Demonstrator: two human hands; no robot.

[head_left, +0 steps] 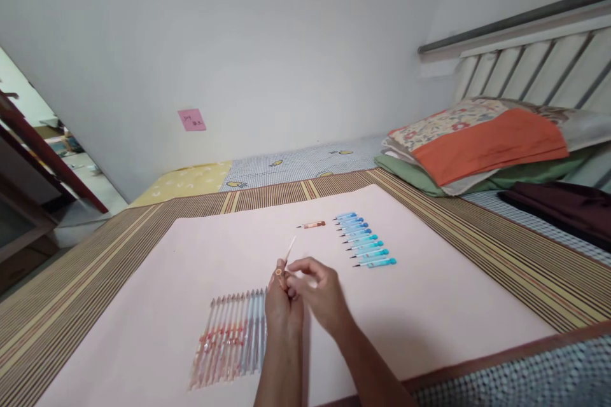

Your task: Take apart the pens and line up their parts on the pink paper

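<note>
My left hand (282, 305) is closed around a slim pen (291, 247), whose pale thin end points up and away. A small orange ring-like part (279, 273) shows at its fingers. My right hand (321, 289) meets it from the right with bent fingers pinched together; what lies between them is hidden. Beside my left wrist lies a row of clear-barrelled pens (229, 337), pinkish on the left and bluish on the right. Farther right is a column of short blue pens (365, 238) with dark tips. One orange-brown pen (312, 224) lies alone to their left.
Everything rests on a large pale pink sheet (143, 305) over a striped mat (458, 248). Folded bedding with an orange band (496, 143) and a dark cloth (558, 206) lie at the right by a white slatted headboard (529, 70). A pink note (191, 119) is on the wall.
</note>
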